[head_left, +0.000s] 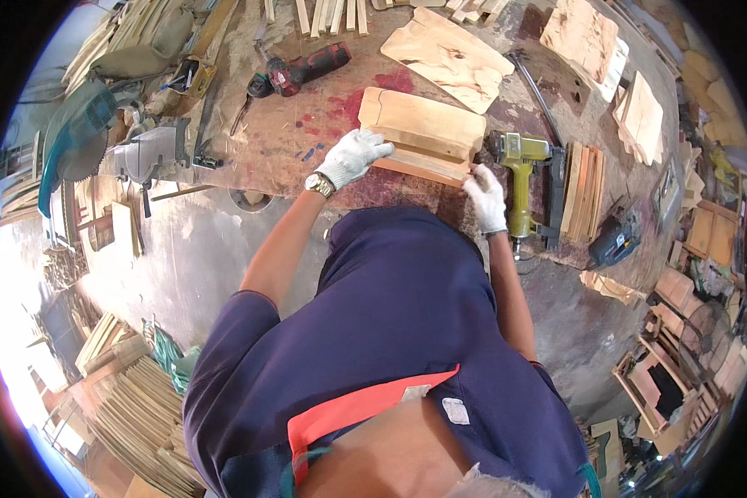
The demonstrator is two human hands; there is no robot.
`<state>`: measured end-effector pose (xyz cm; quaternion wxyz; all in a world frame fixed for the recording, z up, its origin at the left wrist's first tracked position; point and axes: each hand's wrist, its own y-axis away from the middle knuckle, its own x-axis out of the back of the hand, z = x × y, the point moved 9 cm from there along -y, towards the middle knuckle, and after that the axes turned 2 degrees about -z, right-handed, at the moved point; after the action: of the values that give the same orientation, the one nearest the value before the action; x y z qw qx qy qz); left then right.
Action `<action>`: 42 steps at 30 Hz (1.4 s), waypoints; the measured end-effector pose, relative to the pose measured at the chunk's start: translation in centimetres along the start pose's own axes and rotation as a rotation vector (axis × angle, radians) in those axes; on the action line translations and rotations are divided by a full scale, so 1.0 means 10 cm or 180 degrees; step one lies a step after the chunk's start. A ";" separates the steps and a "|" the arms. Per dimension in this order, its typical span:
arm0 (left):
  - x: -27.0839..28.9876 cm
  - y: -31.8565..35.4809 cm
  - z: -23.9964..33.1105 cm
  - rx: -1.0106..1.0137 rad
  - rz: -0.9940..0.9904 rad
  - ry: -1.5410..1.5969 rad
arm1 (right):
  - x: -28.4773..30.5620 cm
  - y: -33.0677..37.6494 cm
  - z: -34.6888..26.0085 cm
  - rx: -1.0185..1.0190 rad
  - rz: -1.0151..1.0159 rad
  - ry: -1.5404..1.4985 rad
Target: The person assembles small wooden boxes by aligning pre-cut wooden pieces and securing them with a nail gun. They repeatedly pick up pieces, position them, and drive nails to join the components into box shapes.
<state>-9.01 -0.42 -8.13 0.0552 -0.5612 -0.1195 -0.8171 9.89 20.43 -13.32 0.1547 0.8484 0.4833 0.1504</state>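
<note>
A small wooden assembly (427, 116) stands on the workbench in front of me, with a broad pale board at the back and narrower strips along its near side. My left hand (354, 157), in a white knitted glove, grips its left end, fingers pointing right. At the right end my right hand (486, 199), gloved alike, pinches the near corner between thumb and fingers. Just right of that hand lies a yellow-green air nailer (519, 178). Behind the assembly rests a flat shaped wooden board (448, 58). How the strips are joined is too small to tell.
A red and black cordless drill (303, 70) lies at the back left of the bench (266, 149). A teal miter saw (83, 124) stands far left. Wooden strips (583, 192) and a dark blue tool (614, 241) lie right. Shaped boards (579, 40) are stacked back right.
</note>
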 end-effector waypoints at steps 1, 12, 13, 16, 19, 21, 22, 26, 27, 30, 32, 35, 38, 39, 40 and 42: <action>-0.01 0.03 0.00 0.0026 0.0039 0.0073 | -0.02 0.06 -0.20 0.0831 0.0079 0.0867; -0.07 0.76 -0.52 0.1328 0.1487 0.1698 | -0.07 0.15 -0.12 0.1198 0.0438 0.2144; -0.09 0.77 -0.52 0.1318 0.1490 0.1665 | -0.06 0.12 -0.07 0.1172 0.0426 0.2082; -0.22 0.73 -0.53 0.1497 0.1169 0.1468 | -0.01 0.08 0.10 0.1076 0.0396 0.2062; -0.19 0.71 -0.52 0.1483 0.1285 0.1254 | 0.00 0.07 0.13 0.1230 0.0433 0.2120; -0.20 0.71 -0.53 0.1531 0.1289 0.1223 | -0.01 0.07 0.12 0.1306 0.0397 0.2098; -0.19 0.72 -0.52 0.1490 0.1365 0.1223 | -0.02 0.07 0.11 0.1317 0.0411 0.2118; -0.18 0.74 -0.51 0.1510 0.1439 0.1279 | -0.03 0.08 0.06 0.1217 0.0417 0.2120; -0.18 0.74 -0.51 0.1518 0.1447 0.1286 | -0.03 0.08 0.08 0.1067 0.0398 0.2106; -0.15 0.75 -0.49 0.1489 0.1479 0.1343 | -0.06 0.13 -0.03 0.1323 0.0467 0.2162; -0.14 0.75 -0.49 0.1490 0.1501 0.1353 | -0.05 0.16 -0.07 0.1416 0.0638 0.2150; -0.15 0.75 -0.48 0.1515 0.1473 0.1334 | -0.05 0.13 -0.01 0.1227 0.0574 0.2047; -0.16 0.75 -0.49 0.1516 0.1489 0.1373 | -0.05 0.10 0.04 0.1101 0.0535 0.2113; -0.16 0.75 -0.48 0.1484 0.1516 0.1350 | -0.05 0.08 0.07 0.1006 0.0517 0.2135; -0.16 0.75 -0.49 0.1486 0.1533 0.1337 | -0.05 0.09 0.04 0.1137 0.0551 0.2144; -0.17 0.75 -0.48 0.1466 0.1565 0.1327 | -0.04 0.09 0.05 0.1078 0.0576 0.2182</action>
<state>-11.07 -9.02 -10.31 0.3967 -0.3681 -0.1478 -0.8278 10.57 19.55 -13.48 -0.1719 0.8018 0.4481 0.3561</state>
